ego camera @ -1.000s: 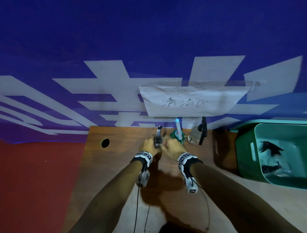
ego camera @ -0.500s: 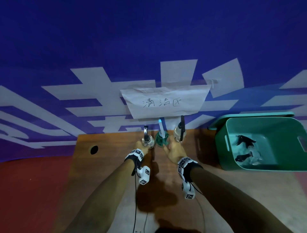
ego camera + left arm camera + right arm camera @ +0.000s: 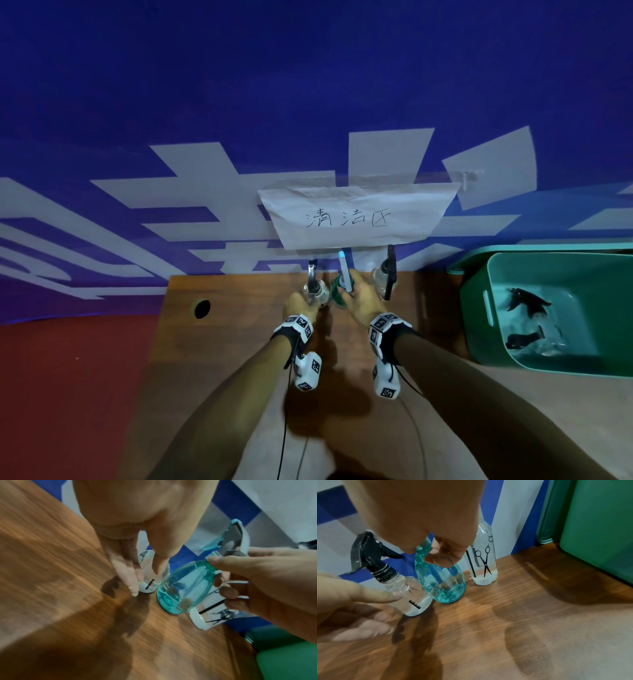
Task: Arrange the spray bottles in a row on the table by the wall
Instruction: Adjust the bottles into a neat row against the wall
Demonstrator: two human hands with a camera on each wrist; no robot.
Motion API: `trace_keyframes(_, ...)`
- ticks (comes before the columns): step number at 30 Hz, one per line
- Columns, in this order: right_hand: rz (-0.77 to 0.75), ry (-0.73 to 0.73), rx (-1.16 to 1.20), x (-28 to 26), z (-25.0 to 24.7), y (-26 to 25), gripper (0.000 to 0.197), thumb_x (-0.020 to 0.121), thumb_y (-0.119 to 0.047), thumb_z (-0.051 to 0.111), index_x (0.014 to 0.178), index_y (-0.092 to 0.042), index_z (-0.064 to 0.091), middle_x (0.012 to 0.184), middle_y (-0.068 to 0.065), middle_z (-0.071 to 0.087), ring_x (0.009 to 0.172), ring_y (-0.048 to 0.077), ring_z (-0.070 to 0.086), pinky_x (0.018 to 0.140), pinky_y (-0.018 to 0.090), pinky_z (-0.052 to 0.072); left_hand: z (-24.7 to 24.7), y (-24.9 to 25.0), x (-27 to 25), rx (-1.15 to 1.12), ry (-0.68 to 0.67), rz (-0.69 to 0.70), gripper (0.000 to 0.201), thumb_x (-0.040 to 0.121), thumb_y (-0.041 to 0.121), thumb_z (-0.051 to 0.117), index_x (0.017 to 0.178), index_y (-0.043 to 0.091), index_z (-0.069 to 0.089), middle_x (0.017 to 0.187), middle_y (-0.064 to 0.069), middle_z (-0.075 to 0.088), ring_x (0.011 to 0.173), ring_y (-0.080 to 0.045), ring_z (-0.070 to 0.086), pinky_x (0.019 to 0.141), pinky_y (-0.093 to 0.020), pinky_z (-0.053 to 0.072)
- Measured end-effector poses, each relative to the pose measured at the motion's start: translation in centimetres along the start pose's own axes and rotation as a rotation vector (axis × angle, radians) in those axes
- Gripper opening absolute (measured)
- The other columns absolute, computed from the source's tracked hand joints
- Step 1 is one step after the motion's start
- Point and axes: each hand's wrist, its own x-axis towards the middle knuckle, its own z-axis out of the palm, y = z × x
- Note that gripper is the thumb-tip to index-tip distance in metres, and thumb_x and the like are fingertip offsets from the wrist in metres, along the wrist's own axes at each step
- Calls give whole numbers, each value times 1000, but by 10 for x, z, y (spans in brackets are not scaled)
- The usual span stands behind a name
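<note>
Head view: three spray bottles stand in a row along the far edge of the wooden tabletop, against the blue-and-white wall. The left clear bottle has a dark trigger head, the teal bottle in the middle has a pale blue head, and the right clear bottle carries a black head. The left hand is at the left clear bottle; the right hand is at the teal one. A green bin sits at the right edge, a cable hole near the far left corner; bare wood lies between and toward the near edge.

Left wrist view: the left hand's fingers and thumb close round the lower body of the left clear bottle, which stands on the wood. The teal bottle is just beside it, tilted, the right hand pinching its neck.

Right wrist view: the right hand's fingers curl round the teal bottle's neck. The scissors-printed right clear bottle stands apart, near the bin. The left clear bottle touches the teal one.
</note>
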Motion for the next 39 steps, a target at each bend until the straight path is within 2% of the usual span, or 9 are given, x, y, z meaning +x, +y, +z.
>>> trace_keyframes(3,-11,23,-38,-1,-3,-5,16,103,-15,58,118,-18,55,91,-1,70,81,10,69,80,32,58,3,7,-13,33,-100,2,28,90,36,75,79,12,64,69,-10,72,53,-28,72,45,-31,57)
trace_keyframes(8,-32,-11,-67,-3,-6,1,22,100,-9,54,118,-22,49,81,-1,68,74,13,70,70,34,59,15,13,-25,155,-250,92,5,92,16,65,87,14,66,71,-10,75,57,-27,74,56,-38,63)
trace_keyframes(11,-37,-49,-94,-8,-11,-1,17,103,-9,49,118,-17,50,79,-2,63,71,8,63,66,21,49,21,9,-28,103,-214,51,19,98,28,60,89,15,70,76,-11,76,62,-30,75,60,-44,64)
trace_keyframes(19,-2,-50,-159,-5,-13,0,31,103,-11,51,133,-8,51,108,20,66,95,31,65,83,39,53,15,9,-12,135,-29,24,33,91,33,75,111,7,73,100,-11,74,81,-23,63,71,-29,51)
trace_keyframes(23,33,-145,-125,-5,-18,-3,27,103,0,47,129,-6,50,99,14,61,90,28,61,70,10,51,13,0,11,152,-12,2,66,76,32,90,127,9,54,103,-7,71,91,-28,70,83,-40,60)
trace_keyframes(26,86,-114,-219,5,-16,0,51,103,-13,56,151,-3,42,143,23,53,131,39,52,108,35,43,11,-5,25,312,-53,93,68,77,16,88,132,14,46,119,-12,67,107,-33,68,94,-47,57)
trace_keyframes(28,108,-135,-234,7,-14,1,56,103,-17,57,154,-3,38,150,24,48,138,41,47,113,43,38,3,-1,23,347,-88,138,62,83,10,82,135,15,49,124,-11,64,114,-32,65,99,-46,54)
trace_keyframes(33,51,-192,-83,2,-19,3,26,103,-8,52,125,-22,48,93,4,59,82,20,62,82,43,58,-9,1,18,353,-113,172,61,84,16,82,136,13,50,130,-12,62,122,-33,62,104,-47,51)
trace_keyframes(39,34,-161,39,-2,-19,-2,26,100,-7,62,117,-21,49,89,1,60,77,12,63,75,25,54,7,-11,-11,428,-340,208,23,93,31,70,77,16,67,76,-5,71,71,-24,71,61,-29,57)
